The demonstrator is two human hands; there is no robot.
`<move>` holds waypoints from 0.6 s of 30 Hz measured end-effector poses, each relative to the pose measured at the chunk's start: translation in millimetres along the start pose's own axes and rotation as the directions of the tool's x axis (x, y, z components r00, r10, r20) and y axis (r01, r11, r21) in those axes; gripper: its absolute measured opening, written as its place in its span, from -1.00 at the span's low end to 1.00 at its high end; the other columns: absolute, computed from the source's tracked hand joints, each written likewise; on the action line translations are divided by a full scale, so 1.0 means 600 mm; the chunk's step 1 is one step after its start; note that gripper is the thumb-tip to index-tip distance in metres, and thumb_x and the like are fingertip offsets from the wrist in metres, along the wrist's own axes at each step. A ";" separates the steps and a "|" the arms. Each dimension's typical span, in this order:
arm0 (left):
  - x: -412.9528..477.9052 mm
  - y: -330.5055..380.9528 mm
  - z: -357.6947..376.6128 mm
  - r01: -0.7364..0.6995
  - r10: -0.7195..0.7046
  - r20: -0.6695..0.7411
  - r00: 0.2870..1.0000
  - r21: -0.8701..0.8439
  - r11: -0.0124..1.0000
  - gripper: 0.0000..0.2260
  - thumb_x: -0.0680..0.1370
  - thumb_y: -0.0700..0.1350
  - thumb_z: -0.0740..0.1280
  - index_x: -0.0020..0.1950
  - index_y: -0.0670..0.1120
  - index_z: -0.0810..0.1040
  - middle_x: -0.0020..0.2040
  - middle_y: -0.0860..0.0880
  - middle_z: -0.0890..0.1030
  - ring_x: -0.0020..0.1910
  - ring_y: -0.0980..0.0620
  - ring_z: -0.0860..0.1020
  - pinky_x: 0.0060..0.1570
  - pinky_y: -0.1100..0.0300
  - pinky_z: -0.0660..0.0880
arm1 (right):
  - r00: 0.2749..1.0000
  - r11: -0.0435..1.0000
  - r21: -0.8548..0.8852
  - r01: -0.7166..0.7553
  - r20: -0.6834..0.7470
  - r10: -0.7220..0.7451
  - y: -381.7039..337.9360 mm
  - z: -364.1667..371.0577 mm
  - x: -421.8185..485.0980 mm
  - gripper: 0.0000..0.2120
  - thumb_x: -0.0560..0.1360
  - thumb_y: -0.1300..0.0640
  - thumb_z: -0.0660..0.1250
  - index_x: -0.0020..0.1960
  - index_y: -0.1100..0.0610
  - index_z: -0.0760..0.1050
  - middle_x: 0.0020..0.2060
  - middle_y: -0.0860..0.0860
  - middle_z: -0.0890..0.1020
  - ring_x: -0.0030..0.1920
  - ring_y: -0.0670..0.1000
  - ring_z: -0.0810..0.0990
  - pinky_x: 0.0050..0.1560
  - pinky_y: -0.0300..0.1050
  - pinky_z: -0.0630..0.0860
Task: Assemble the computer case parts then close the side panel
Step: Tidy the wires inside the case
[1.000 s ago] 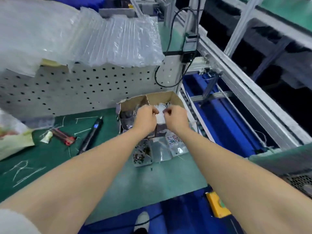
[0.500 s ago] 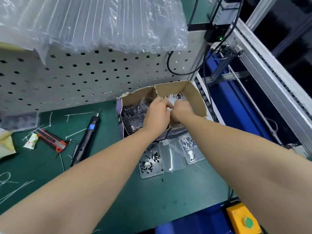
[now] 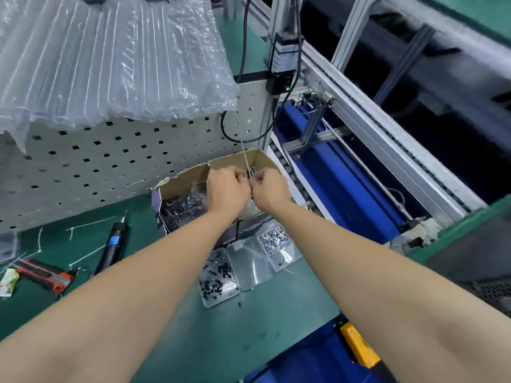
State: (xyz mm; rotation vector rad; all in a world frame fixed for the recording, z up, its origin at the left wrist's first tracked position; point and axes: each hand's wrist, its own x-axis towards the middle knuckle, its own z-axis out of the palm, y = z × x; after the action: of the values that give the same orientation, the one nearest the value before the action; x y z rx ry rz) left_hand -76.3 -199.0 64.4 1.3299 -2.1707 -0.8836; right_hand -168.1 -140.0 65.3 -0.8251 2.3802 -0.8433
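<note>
- Left hand [image 3: 226,189] and right hand [image 3: 270,189] meet knuckle to knuckle over the right end of the box [image 3: 193,176], near its back wall.
- Both hands have their fingers curled in tight and pinch a small pale packet [image 3: 249,210], which hangs just under them; the fingertips are hidden.
- A thin pale strand [image 3: 245,156] rises from between the hands; I cannot tell what it is.
- The box is open-topped cardboard, standing on the green bench [image 3: 262,313] against the pegboard [image 3: 110,161]. Its left half holds dark bags [image 3: 184,205]. The print on its purple side is too small to read.
- Three clear trays lie in a row just in front of the box: black screws [image 3: 217,277], a bare tray [image 3: 253,265], silver screws [image 3: 276,241].
- Left of the box lies a black screwdriver [image 3: 112,250] with a lit blue display, its figures unreadable.
- Farther left lie a red knife [image 3: 44,275] and loose white ties [image 3: 91,223].
- Air-cushion wrap [image 3: 110,59] drapes over the top of the pegboard.
- A yellow unit [image 3: 359,346] sits below the bench edge on the right.
</note>
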 end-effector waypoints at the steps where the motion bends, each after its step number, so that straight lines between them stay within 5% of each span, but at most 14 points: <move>1: -0.003 0.017 0.001 0.027 -0.025 0.028 0.999 -0.058 0.998 -0.79 0.58 -0.15 0.30 0.00 -0.04 0.74 -0.05 -0.03 0.73 0.00 -0.06 0.58 -0.03 0.16 0.46 | 0.999 0.997 0.077 0.014 -0.034 -0.011 0.001 -0.016 -0.014 -0.86 0.65 0.18 0.32 0.12 0.20 0.62 -0.01 0.16 0.70 -0.09 0.09 0.70 -0.10 -0.06 0.63; 4: -0.019 0.078 0.009 0.102 -0.077 0.099 0.992 -0.288 0.952 -0.87 0.55 -0.08 0.39 -0.14 0.03 0.72 -0.20 0.15 0.69 -0.22 0.16 0.58 -0.26 0.30 0.41 | 0.995 0.952 0.304 0.026 -0.101 0.005 0.015 -0.079 -0.052 -0.92 0.60 0.27 0.36 -0.05 0.16 0.60 -0.16 0.18 0.71 -0.40 -0.13 0.69 -0.41 -0.29 0.56; 7: -0.053 0.161 0.025 0.114 -0.003 0.210 0.978 -0.519 0.847 -0.94 0.55 -0.16 0.45 -0.06 -0.04 0.73 -0.12 0.04 0.72 -0.14 0.06 0.65 -0.12 0.20 0.57 | 0.983 0.898 0.438 0.031 -0.178 0.053 0.043 -0.167 -0.096 -0.89 0.50 0.28 0.39 -0.16 0.14 0.65 -0.18 0.17 0.75 -0.17 0.10 0.76 -0.07 0.05 0.72; 10: -0.104 0.268 0.051 -0.040 0.186 0.232 0.955 -0.522 0.852 -0.94 0.55 -0.12 0.45 -0.05 0.01 0.72 -0.12 0.05 0.73 -0.09 0.05 0.68 -0.11 0.18 0.58 | 0.955 0.876 0.477 0.064 -0.283 0.084 0.091 -0.275 -0.150 -0.90 0.43 0.25 0.44 -0.06 0.14 0.63 -0.13 0.12 0.75 -0.05 0.12 0.75 0.05 0.12 0.70; 15: -0.224 0.459 0.111 -0.352 0.489 0.287 0.824 -0.418 0.837 -0.86 0.59 0.01 0.37 0.00 0.03 0.73 -0.13 0.13 0.71 -0.16 0.23 0.64 -0.23 0.32 0.47 | 0.858 0.862 0.501 0.075 -0.473 0.200 0.212 -0.470 -0.254 -0.85 0.48 0.19 0.51 -0.03 0.12 0.55 -0.18 0.10 0.75 -0.23 0.00 0.75 -0.19 -0.01 0.71; 18: -0.311 0.556 0.163 -0.325 0.545 0.431 0.720 -0.484 0.812 -0.93 0.57 -0.08 0.44 -0.01 -0.02 0.72 -0.13 0.05 0.74 -0.16 0.11 0.69 -0.25 0.32 0.53 | 0.789 0.891 0.451 0.055 -0.567 0.238 0.298 -0.569 -0.330 -0.88 0.45 0.24 0.49 -0.06 0.10 0.59 -0.19 0.09 0.75 -0.07 0.09 0.74 0.00 0.02 0.68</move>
State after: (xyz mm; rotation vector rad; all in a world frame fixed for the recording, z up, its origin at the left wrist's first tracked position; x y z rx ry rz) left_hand -263.6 107.5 227.2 0.3293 -2.3960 -1.5145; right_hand -302.5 238.9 226.7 -0.2456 2.5352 -1.7507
